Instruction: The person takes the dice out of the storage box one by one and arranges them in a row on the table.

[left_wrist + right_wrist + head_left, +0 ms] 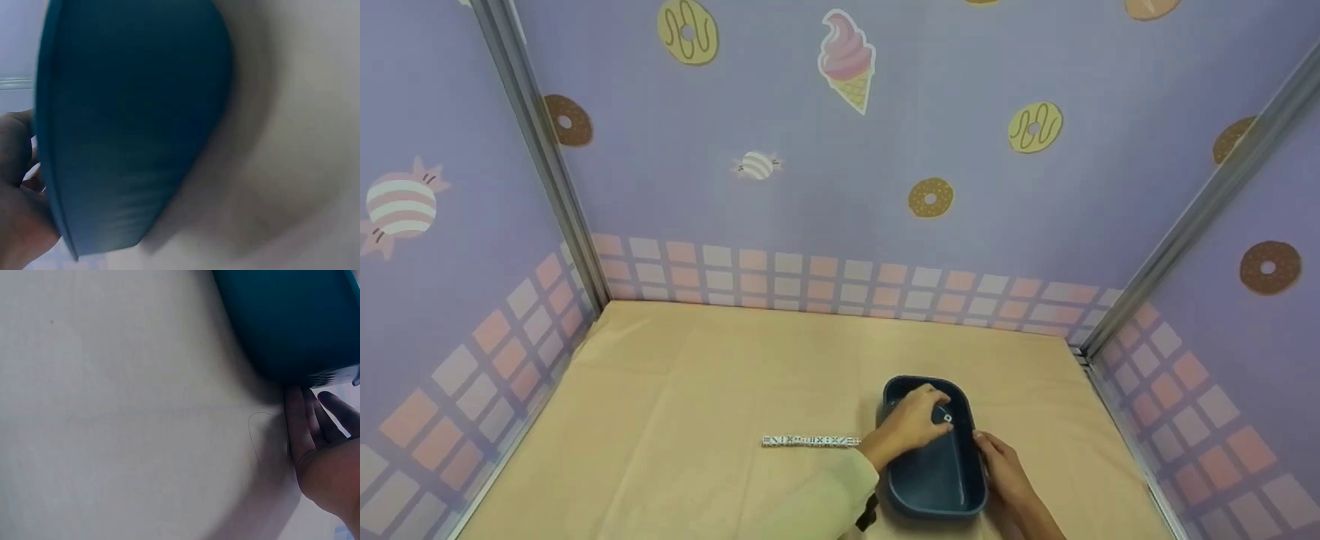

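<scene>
A deep blue plastic box (pixel 934 480) stands on the cloth at the right of the head view, its open top facing up. My left hand (pixel 911 420) reaches over the left wall into it, thumb and fingers bent and spread apart. Right by its fingertips is a small white die (pixel 948 418). Thumb and fingertips of my right hand (pixel 1009 469) are at the box's right rim and outer wall; in the right wrist view the fingers (pixel 298 422) meet its lower edge. A straight row of white dice (pixel 810 441) with dark symbols lies left of the box, its right end hidden behind my left wrist.
Pale yellow cloth (pixel 675 405) covers the table. Purple printed walls (pixel 780 105) enclose it at the back and both sides, with grey metal posts (pixel 536 150) at the corners. A thin hair-like strand (pixel 251 433) lies near the right hand.
</scene>
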